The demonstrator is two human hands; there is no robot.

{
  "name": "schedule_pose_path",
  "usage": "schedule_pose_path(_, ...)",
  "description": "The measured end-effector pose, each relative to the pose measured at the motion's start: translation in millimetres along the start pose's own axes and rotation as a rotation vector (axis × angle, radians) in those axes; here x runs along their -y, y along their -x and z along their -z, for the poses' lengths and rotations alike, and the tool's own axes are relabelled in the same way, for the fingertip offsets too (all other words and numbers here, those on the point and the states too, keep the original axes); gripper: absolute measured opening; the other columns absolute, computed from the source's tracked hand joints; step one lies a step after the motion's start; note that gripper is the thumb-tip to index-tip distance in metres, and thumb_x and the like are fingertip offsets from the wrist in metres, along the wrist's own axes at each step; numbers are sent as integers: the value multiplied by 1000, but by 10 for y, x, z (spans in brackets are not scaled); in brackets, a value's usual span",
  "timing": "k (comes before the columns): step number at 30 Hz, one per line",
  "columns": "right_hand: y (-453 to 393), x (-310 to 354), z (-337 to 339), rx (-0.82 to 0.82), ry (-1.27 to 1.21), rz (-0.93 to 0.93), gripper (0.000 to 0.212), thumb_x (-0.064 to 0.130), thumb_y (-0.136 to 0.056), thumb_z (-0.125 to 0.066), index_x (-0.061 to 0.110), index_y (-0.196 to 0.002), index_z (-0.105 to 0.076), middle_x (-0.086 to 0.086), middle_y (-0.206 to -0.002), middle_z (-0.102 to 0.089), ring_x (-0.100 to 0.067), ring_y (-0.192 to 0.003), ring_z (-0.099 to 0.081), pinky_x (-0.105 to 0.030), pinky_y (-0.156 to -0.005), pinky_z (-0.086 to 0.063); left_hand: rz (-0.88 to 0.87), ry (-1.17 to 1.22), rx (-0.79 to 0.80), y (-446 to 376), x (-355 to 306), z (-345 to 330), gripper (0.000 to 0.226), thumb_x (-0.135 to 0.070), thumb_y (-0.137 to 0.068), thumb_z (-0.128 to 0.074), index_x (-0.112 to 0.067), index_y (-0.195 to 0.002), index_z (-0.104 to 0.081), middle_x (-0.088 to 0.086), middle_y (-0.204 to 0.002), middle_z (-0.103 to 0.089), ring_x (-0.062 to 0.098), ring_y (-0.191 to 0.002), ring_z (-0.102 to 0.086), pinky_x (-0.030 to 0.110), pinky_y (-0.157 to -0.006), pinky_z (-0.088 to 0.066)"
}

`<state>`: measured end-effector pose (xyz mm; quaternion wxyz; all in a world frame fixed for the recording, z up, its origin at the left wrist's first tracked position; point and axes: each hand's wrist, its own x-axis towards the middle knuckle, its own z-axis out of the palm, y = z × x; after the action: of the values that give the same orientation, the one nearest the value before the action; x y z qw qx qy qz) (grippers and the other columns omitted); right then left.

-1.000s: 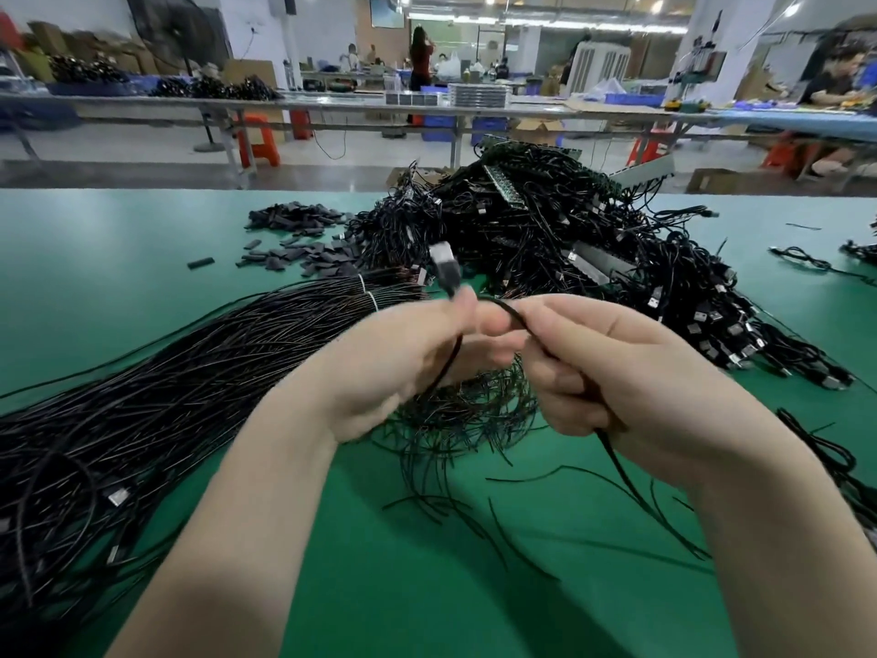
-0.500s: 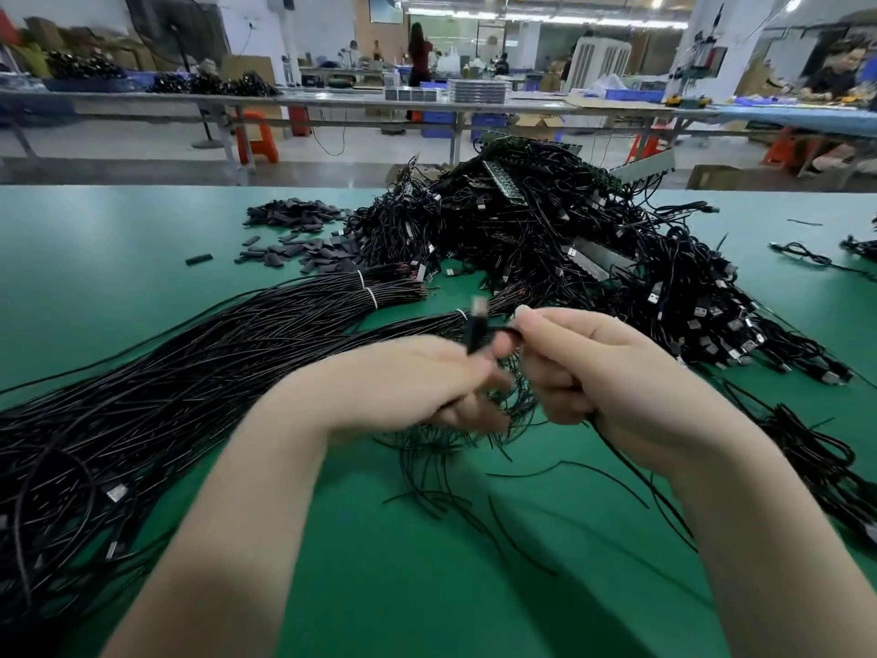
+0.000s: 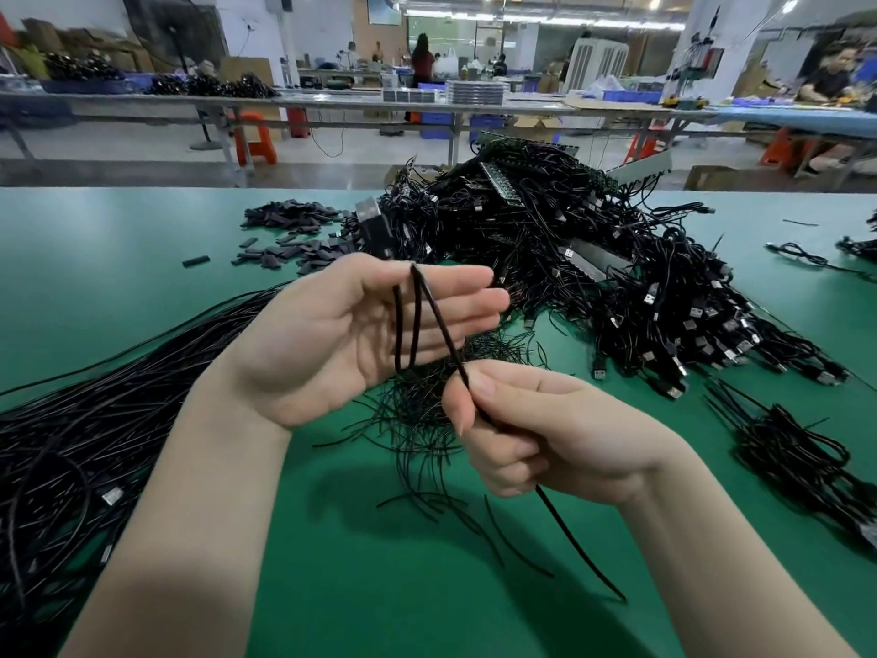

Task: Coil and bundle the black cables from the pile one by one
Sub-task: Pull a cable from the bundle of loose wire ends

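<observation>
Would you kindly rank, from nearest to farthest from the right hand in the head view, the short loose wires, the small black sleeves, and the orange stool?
From the right hand:
1. Short loose wires, just left of it.
2. Small black sleeves, far left on the table.
3. Orange stool, beyond the table, on the floor.

Left hand (image 3: pixel 360 325) bare, no glove, ring or watch; right hand (image 3: pixel 545 434) likewise; both forearms bare, no sleeve in view.
</observation>
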<state>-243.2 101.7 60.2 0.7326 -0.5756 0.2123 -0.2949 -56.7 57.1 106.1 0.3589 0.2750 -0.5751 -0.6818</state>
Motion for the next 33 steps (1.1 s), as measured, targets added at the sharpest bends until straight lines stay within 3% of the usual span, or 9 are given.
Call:
schedule_pose_path(5,-55,-61,3,-2,96,-36,28,35,-101,-38,25,-89,-61,10,-56,-32,-10,-48,-23,-19,-48,-28,-22,199,87,-49,44,-105,51,-38,-90,-37,-9,-115,-70,10,-117,-70,20,-112,-66,30,-92,-54)
schedule_pose_path(9,-95,-206,126,-167,329,-184,34,47,-95,-48,23,-75,-61,8,-55,-32,-10,-48,-27,-22,-47,-28,-47,241,158,9,-8,-154,43,-40,-91,-41,-23,-65,-72,-6,-61,-67,10,-56,-66,25,-57,-55)
schedule_pose_path(13,11,-98,298,-599,468,-134,43,54,-80,-61,21,-60,-42,8,-52,-33,-11,-46,-26,-23,-47,-24,115,-354,216,45,42,-71,51,-46,-93,-39,-20,-61,-69,-2,-44,-54,9,-35,-46,18,-42,-37)
schedule_pose_path(16,111,128,281,-720,322,42,38,46,-90,-55,23,-61,-59,8,-52,-32,-10,-44,-24,-21,-45,-23,243,-646,156,-58,179,-89,53,-51,-102,-28,-23,-95,-72,1,-75,-75,11,-58,-67,21,-57,-47)
schedule_pose_path(20,142,269,74,-576,257,255,25,30,-98,-47,14,-92,-65,8,-57,-40,-8,-46,-32,-19,-45,-31,79,-9,27,-169,227,-140,48,-47,-92,-38,-15,-117,-65,4,-109,-74,14,-101,-70,33,-94,-54)
schedule_pose_path(23,62,198,-41,-427,324,179,25,30,-101,-43,20,-87,-62,8,-58,-41,-10,-48,-34,-20,-48,-33,-39,320,58,-163,163,-189,51,-42,-96,-33,-8,-119,-63,9,-115,-71,16,-102,-70,26,-87,-56)
schedule_pose_path(26,2,128,-31,-380,325,61,31,34,-98,-41,17,-79,-57,7,-57,-34,-11,-49,-28,-21,-49,-28,-76,362,-57,-150,140,-282,44,-39,-100,-33,-10,-100,-67,3,-89,-75,15,-82,-73,23,-65,-56)
schedule_pose_path(30,24,105,36,-366,426,-34,34,38,-96,-41,19,-73,-57,6,-56,-31,-13,-52,-30,-24,-53,-31,-112,437,-175,-165,162,-375,33,-32,-103,-40,-14,-82,-58,-7,-57,-52,9,-52,-56,26,-71,-54)
schedule_pose_path(33,95,147,60,-395,632,-127,28,31,-100,-45,19,-83,-63,1,-60,-51,-13,-57,-48,-27,-58,-43,-146,383,-200,-188,186,-393,35,-31,-104,-38,-18,-75,-52,-10,-53,-44,7,-48,-48,23,-67,-55)
